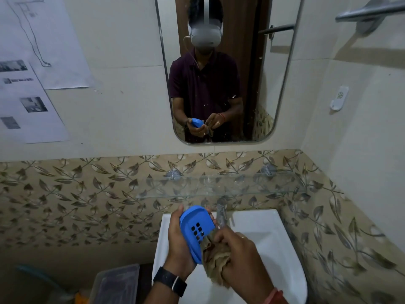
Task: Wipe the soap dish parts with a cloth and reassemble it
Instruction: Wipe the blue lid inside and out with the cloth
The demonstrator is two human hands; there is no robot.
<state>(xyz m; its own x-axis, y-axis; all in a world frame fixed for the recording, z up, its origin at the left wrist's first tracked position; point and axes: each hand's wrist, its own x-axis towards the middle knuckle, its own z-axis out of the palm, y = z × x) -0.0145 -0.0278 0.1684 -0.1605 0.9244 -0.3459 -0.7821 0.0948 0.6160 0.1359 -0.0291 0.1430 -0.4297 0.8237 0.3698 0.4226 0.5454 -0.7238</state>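
A blue oval soap dish part (195,224) with a block of square drain holes is held tilted over the white sink (274,242). My left hand (178,244) grips it from the left side and from behind. My right hand (238,253) is closed around a crumpled brown cloth (215,257), and the cloth presses against the lower right edge of the blue part. No other soap dish part is visible.
A chrome tap (221,212) stands just behind my hands. Above it a glass shelf (219,189) juts from the leaf-patterned tiles. A mirror (219,69) hangs higher up. A clear plastic box (116,284) sits left of the sink. A towel bar (370,12) is at the top right.
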